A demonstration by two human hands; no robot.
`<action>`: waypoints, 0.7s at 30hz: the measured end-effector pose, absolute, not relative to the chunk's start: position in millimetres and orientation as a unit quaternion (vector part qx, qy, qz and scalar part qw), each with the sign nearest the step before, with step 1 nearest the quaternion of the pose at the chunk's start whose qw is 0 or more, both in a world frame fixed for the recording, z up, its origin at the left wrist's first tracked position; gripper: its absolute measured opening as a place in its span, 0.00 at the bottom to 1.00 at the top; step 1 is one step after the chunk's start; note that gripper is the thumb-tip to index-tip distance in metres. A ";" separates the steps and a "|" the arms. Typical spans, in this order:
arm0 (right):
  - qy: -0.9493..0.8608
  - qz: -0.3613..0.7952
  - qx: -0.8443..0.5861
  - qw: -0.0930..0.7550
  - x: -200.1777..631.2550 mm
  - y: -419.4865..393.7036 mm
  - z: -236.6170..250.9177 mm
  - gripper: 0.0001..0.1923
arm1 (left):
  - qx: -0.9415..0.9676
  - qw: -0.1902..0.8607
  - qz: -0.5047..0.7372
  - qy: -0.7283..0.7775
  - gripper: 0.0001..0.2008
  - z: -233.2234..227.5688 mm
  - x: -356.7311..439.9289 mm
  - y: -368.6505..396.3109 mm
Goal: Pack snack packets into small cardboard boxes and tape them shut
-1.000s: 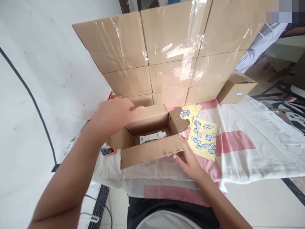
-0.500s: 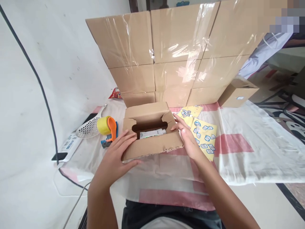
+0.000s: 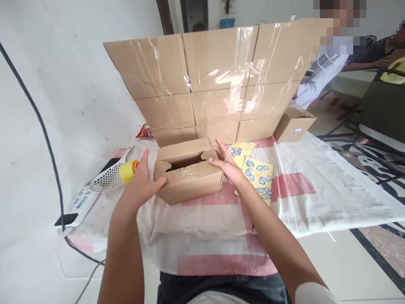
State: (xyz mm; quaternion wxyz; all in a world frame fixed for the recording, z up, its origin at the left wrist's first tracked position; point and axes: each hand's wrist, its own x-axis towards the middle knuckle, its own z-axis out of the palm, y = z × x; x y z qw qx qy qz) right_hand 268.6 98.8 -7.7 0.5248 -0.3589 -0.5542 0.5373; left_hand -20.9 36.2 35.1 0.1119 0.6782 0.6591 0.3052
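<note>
A brown cardboard box (image 3: pixel 191 181) stands on the cloth-covered table in front of me, its top partly open and dark inside. My left hand (image 3: pixel 139 181) grips its left end, with the thumb at the front top corner and the fingers along the side. At the other end my right hand (image 3: pixel 226 164) presses its thumb on the top edge by a folded-in flap, its fingers behind the right side. What lies within the box is hidden. Close beside my left hand is a yellow roll (image 3: pixel 127 172) with an orange piece, partly covered by that hand.
A tall taped cardboard screen (image 3: pixel 215 71) stands behind the box. Yellow sheets with stickers (image 3: pixel 257 177) lie to the right, near another small box (image 3: pixel 294 124). On the left are a white perforated skimmer (image 3: pixel 107 179) and a power strip (image 3: pixel 80 204). A person (image 3: pixel 325 71) is beyond the screen.
The box's front side has come up into view, and the white tube inside is now hidden. My hands have shifted to its two ends, thumbs near the top edge. The view has turned slightly.
</note>
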 end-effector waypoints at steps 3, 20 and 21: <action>-0.601 0.465 -0.336 0.556 272.2 105.5 -13.0 0.36 | 0.701 0.146 0.331 0.614 0.53 35.9 -21.6 37.1; -0.709 0.288 -0.386 0.515 281.2 94.1 -4.7 0.14 | 0.758 -0.098 0.210 0.610 0.26 18.6 42.6 1.7; -0.702 0.294 -0.395 0.514 281.8 90.9 -2.7 0.15 | 0.760 -0.105 0.206 0.607 0.27 19.2 43.1 1.6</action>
